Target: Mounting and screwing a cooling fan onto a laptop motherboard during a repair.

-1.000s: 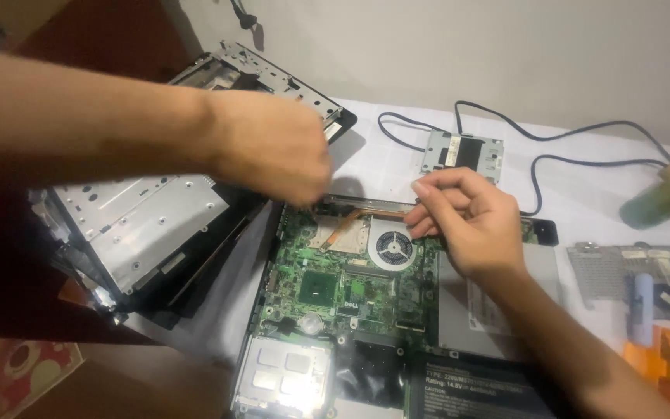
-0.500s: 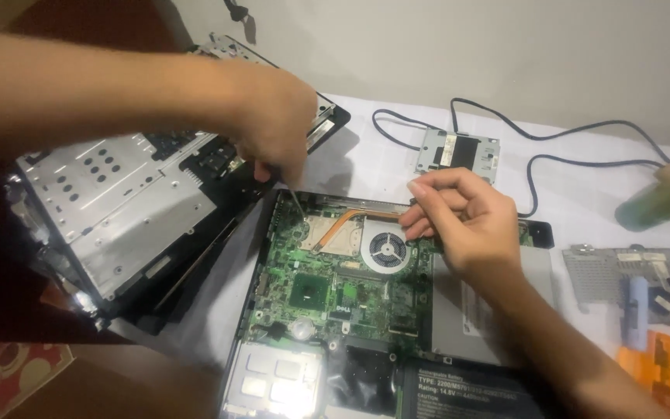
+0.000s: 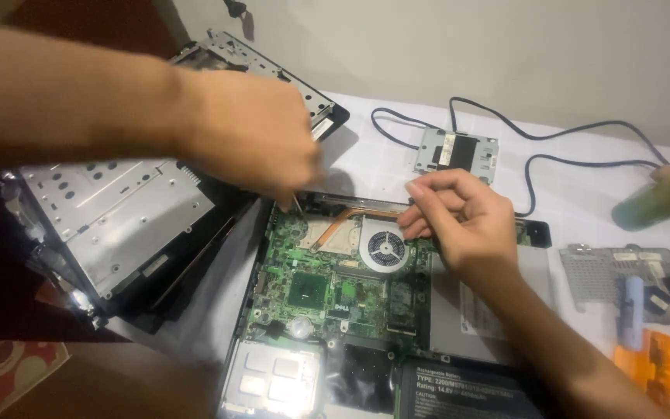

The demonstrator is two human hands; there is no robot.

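screwdriver (image 3: pixel 297 204) in left hand (image 3: pixel 253 132), tip down-right onto motherboard (image 3: pixel 335 279)

Both forearms are bare to the frame's edge — no sleeves, watch or rings on the left hand (image 3: pixel 253 136) or the right hand (image 3: pixel 463 221) — fingernails short.

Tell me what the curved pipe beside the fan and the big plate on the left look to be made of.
Curved pipe: likely copper, going by its orange-brown metallic sheen. Big plate: probably stamped sheet metal, steel or aluminium, matte silver-grey with punched holes. Fan: grey housing, material unclear.
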